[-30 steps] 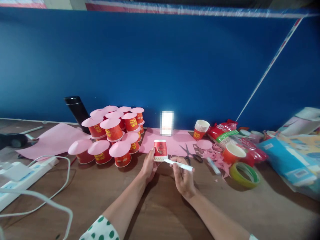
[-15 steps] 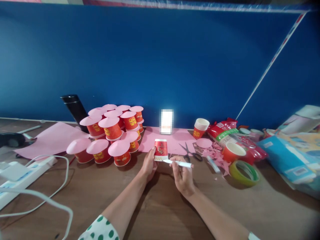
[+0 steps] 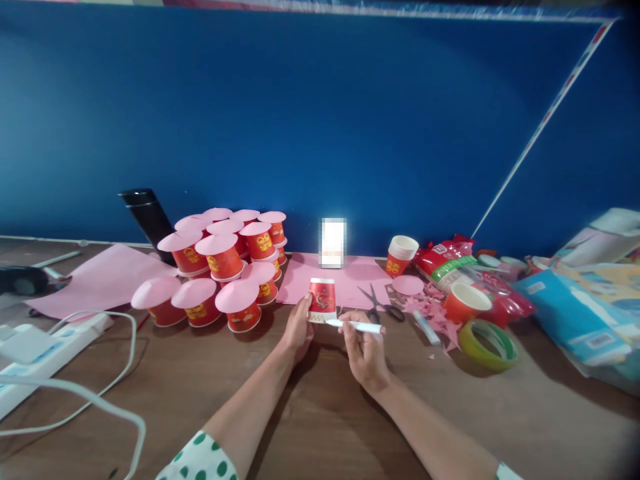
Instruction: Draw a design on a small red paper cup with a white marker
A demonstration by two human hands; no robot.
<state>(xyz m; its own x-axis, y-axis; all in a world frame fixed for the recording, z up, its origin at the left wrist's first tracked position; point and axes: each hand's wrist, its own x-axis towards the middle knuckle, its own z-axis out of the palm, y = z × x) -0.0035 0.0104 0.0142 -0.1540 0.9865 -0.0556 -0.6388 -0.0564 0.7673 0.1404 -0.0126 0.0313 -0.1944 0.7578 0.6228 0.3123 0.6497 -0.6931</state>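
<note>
Two bare hands meet above a wooden table (image 3: 320, 440). The left hand (image 3: 299, 331) has its fingers curled around the side of a red cup (image 3: 323, 298), wider end towards the person. The right hand (image 3: 369, 353) pinches a white pen (image 3: 363, 327), its tip at the white band along the cup's near edge, just to the right of the left fingers.

A zigzag border runs along that band beside the left fingertips; the stretch by the pen tip looks plain. Judging by this, the border is only partly drawn; the cup's far side is hidden. No pink top shows on this cup.

Left of the left fingers, near and farther out, stand about a dozen red cups (image 3: 223, 265) already topped with pink paper discs, some at the back stacked two high.

Beyond the right fingers lie scissors (image 3: 375, 308) and a loose pink disc (image 3: 407, 286), with a stack of cups (image 3: 400, 257) behind, apparently untopped. Pink scraps (image 3: 440, 319) and a tape roll (image 3: 470, 353) lie farther right of those fingers. Straight ahead of the fingertips lies a pink sheet (image 3: 303, 277).
</note>
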